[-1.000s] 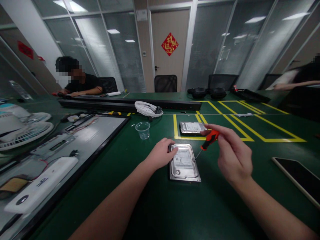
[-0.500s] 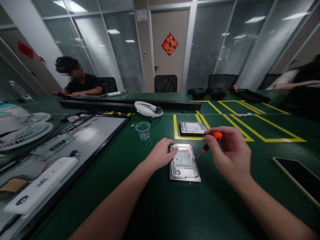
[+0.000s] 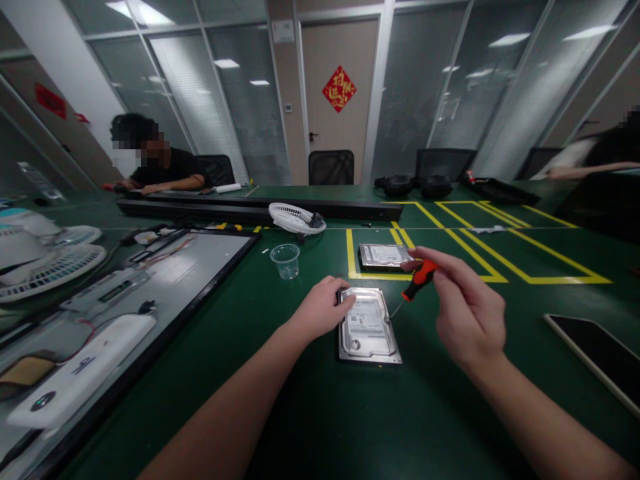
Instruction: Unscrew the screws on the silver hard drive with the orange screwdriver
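A silver hard drive lies flat on the green table in front of me. My left hand grips its upper left edge, thumb on the label side. In my right hand is a screwdriver with an orange and black handle, held between thumb and fingers near the handle's rear end. The thin shaft slants down to the left, its tip at the drive's right edge. Behind the drive, a second hard drive rests inside a yellow taped outline, its right end partly behind my right fingers.
A clear plastic cup and a white fan part stand left of the drives. A large opened panel fills the left side. At right lies a phone-like device. Two other people sit across the table.
My right fingers have loosened and spread around the screwdriver handle, and the hand has shifted slightly right. The screwdriver's tip stays at the drive's edge. My left hand has not moved.
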`<state>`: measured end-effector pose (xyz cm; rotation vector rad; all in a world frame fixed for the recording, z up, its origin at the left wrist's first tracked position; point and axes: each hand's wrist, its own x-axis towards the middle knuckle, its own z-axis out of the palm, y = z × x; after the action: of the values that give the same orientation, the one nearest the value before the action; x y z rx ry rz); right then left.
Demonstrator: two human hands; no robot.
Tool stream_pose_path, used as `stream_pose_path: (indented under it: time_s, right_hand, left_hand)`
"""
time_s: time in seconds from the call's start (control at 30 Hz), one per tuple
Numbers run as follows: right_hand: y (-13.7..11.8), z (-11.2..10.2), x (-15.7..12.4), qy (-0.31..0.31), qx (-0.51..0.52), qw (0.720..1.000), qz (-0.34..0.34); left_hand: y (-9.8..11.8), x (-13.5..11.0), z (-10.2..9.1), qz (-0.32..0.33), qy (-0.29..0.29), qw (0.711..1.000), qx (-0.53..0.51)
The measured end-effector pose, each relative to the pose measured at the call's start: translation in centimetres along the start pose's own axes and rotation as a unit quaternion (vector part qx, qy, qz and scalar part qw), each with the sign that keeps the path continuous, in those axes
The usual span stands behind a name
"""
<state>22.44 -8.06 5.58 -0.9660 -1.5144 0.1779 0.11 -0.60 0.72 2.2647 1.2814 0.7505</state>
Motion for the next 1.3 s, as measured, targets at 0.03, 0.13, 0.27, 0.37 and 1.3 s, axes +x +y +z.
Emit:
stream_pose_path:
  time_s: [0.03,0.13,0.27,0.37,1.3]
  right_hand:
    - [0.1,0.0,0.0,0.002,-0.001,1.000,-0.001]
    - [0.4,0.2,-0.1,0.007,0.000,1.000,-0.005]
    - [0.9,0.3,0.2,0.019,-0.026,0.999,-0.034]
    - [1.1,0.2,0.3,0.022,-0.044,0.998,-0.050]
    - [1.0,0.0,0.2,0.006,-0.052,0.998,-0.036]
  left_hand:
    - [0.0,0.0,0.0,0.001,-0.001,1.000,0.001]
    - [-0.1,0.0,0.1,0.003,-0.001,1.000,0.007]
    - [-0.3,0.0,0.2,0.009,0.003,1.000,0.008]
    - [-0.3,0.1,0.2,0.010,0.003,1.000,0.006]
    - [-0.2,0.0,0.1,-0.001,0.001,1.000,0.002]
